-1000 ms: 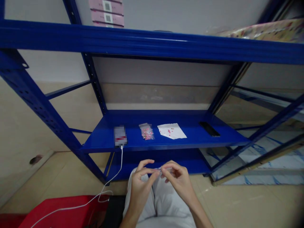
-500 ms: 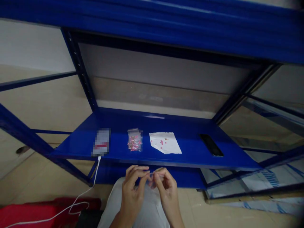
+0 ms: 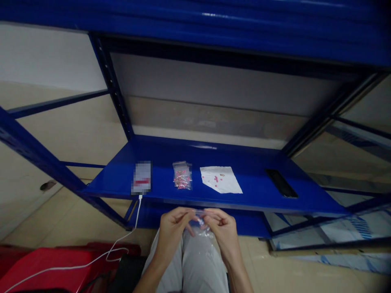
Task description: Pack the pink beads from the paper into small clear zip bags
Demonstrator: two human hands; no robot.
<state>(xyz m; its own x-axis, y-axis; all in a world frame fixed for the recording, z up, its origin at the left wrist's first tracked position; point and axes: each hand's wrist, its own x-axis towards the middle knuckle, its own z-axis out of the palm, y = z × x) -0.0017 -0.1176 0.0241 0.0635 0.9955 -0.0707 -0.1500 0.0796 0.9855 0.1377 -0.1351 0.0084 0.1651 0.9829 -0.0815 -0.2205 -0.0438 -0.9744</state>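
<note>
Filling most of the view, the blue shelf (image 3: 244,160) stands before the person's lap (image 3: 198,264); wrapped sheets (image 3: 345,228) lie beyond its right end. Just off the front edge, the left hand (image 3: 174,223) and right hand (image 3: 224,226) meet, thumbs and fingers pinching a clear bag (image 3: 203,232) by its top. White paper (image 3: 227,186) lies near the front edge, right of the middle; a black phone (image 3: 281,183), towards the front right corner; a blurred phone (image 3: 142,178), plugged in, towards the front left. Between that one and the paper sit bags of pink beads (image 3: 182,178). Smallest are loose beads (image 3: 216,179) on the paper: a knock could roll them over the edge. A slipping pinch could drop the clear bag. No writing is readable; the plugged-in phone's screen is obscured, the sheets' blue marks indistinct.
</note>
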